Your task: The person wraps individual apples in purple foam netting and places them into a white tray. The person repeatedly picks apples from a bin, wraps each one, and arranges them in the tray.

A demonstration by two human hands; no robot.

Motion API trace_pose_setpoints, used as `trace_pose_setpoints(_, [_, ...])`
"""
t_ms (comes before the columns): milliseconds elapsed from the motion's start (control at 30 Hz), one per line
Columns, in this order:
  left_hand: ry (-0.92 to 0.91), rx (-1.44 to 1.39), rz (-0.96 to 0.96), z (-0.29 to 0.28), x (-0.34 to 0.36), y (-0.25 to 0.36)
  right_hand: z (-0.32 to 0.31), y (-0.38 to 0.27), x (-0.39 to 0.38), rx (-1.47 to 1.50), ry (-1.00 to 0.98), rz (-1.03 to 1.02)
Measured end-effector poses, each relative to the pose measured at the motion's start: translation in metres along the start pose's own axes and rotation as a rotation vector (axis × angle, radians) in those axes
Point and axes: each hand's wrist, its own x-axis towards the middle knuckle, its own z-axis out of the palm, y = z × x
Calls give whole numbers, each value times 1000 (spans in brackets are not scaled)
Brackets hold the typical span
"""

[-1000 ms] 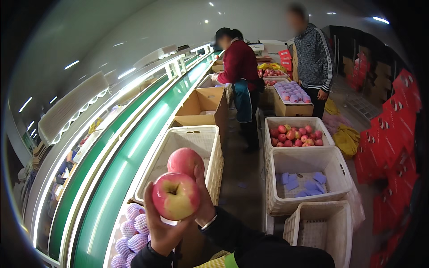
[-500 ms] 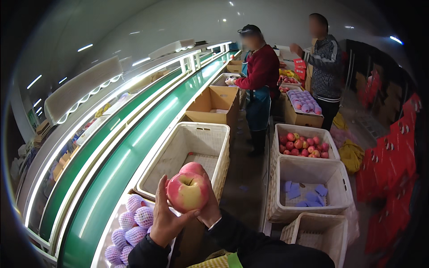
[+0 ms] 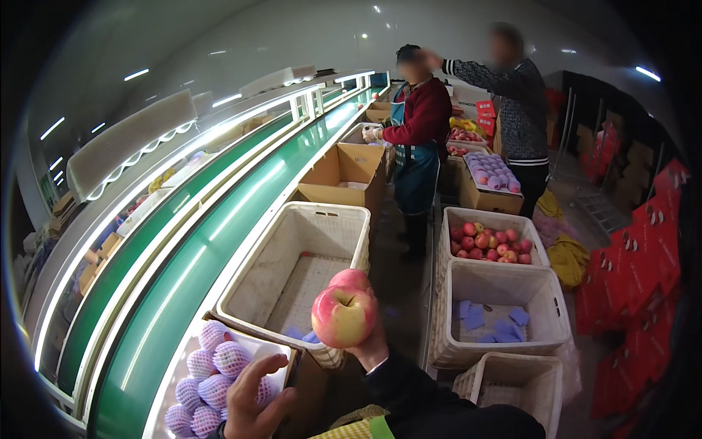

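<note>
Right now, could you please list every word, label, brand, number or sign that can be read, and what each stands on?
No text is clear enough to quote.
Red cartons at the right: pale print, too small to read.
Small red boxes at the back: pale markings, too small to read.
White panel at the back: dark lettering, too blurred to read.
Apples in the right hand: no lettering visible.

Belt, green. Open carton, belt's right edge. Red boxes, floor's right edge. Yellow cloth, beside boxes.
</note>
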Motion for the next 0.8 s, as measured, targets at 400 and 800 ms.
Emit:
trace_pose_setpoints(400, [-216, -347, 870, -7, 47, 124, 13, -12, -17, -593, 76, -265])
trace_pose_setpoints(800, [-754, -286, 628, 120, 9, 54, -17, -48, -36, -60, 218, -28])
